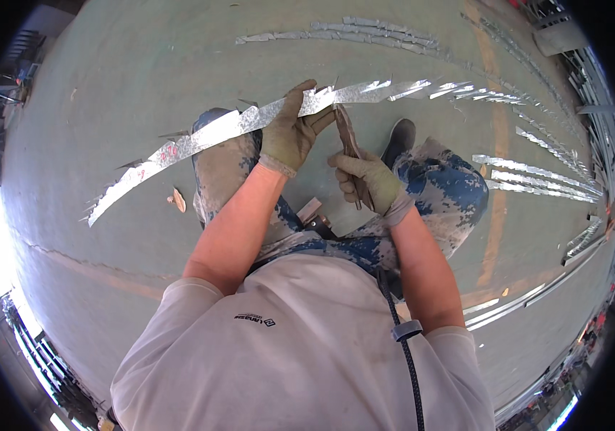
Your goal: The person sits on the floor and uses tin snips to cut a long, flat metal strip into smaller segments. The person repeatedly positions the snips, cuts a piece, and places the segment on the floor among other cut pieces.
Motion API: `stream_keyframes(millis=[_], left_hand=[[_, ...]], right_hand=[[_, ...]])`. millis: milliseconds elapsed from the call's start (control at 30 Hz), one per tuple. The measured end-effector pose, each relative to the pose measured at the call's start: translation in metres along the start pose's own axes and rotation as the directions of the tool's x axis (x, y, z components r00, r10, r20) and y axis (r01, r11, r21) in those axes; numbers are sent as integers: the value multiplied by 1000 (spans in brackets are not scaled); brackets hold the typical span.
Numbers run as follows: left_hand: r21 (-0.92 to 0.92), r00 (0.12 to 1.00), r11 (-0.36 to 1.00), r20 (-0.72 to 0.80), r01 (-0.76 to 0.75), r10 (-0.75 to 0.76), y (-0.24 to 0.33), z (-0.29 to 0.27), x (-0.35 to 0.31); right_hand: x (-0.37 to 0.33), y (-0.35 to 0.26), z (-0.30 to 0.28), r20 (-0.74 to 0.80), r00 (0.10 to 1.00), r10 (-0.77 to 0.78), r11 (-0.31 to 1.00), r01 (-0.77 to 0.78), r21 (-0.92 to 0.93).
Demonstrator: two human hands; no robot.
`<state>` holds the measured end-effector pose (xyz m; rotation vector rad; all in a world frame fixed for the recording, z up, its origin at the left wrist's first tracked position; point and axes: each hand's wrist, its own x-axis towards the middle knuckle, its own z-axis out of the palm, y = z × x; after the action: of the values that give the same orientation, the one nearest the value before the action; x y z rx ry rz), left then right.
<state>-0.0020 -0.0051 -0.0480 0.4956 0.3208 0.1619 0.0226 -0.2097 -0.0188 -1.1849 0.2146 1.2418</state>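
A long, curved strip of shiny galvanized sheet metal runs across in front of me, with cut tabs bent out along its edges and red marks near its left end. My left hand, in a work glove, is closed around the strip near its middle, over my knee. In my gloved right hand are the handles of a pair of locking pliers or snips; the exact kind is hard to tell. The tool's jaws meet the strip's lower edge just right of my left fingers.
More notched metal strips lie on the green floor beyond me, and several others at the right. A dry leaf rests left of my knee. Metal stock lines the right side. A dark cord hangs over my shirt.
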Motion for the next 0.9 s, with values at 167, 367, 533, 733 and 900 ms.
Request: stream_keyframes(millis=[167,367,533,733,900], left_hand=[[37,999,999,-34,-5,6,0,-1,0],[94,996,996,-87,2,6,0,1,0],[91,991,995,-131,28,-16,-4,4,3],[132,967,986,-247,103,-68,-9,11,10],[166,968,976,-229,140,-100,-3,16,9]], right_hand=[[3,-3,16,-174,985,-14,989,-11,-145],[9,-4,34,-382,919,-100,893,-86,-442],[27,6,24,-478,781,-403,518,-236,-822],[9,-17,46,-441,743,-504,142,-432,-890],[-3,-38,51,-338,820,-461,-201,-467,-861]])
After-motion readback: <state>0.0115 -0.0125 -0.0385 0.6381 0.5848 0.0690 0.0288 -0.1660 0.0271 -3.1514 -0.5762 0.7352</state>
